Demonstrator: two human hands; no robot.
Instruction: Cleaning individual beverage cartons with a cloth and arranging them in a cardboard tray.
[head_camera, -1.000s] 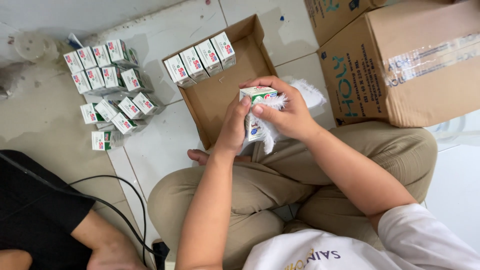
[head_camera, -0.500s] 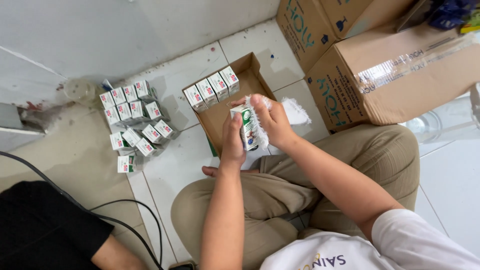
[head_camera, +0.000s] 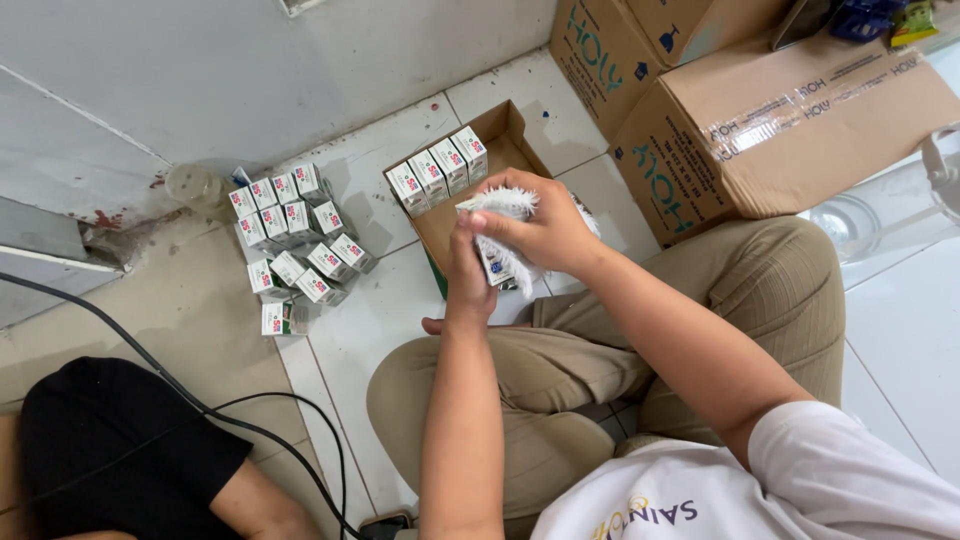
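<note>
The small white carton (head_camera: 497, 262) held between the left hand (head_camera: 468, 282) and the right hand (head_camera: 540, 232) is mostly hidden: fingers and a fluffy white cloth (head_camera: 508, 205) cover its faces, so its print cannot be read. The open brown cardboard tray (head_camera: 510, 135) is partly hidden behind both hands, its near end out of sight. The large taped brown cardboard box (head_camera: 800, 130) is cut off by the top edge. The black cable (head_camera: 200, 408) runs out of the left and bottom edges. A second person in black clothing (head_camera: 120, 460) is cut off at the lower left corner.
</note>
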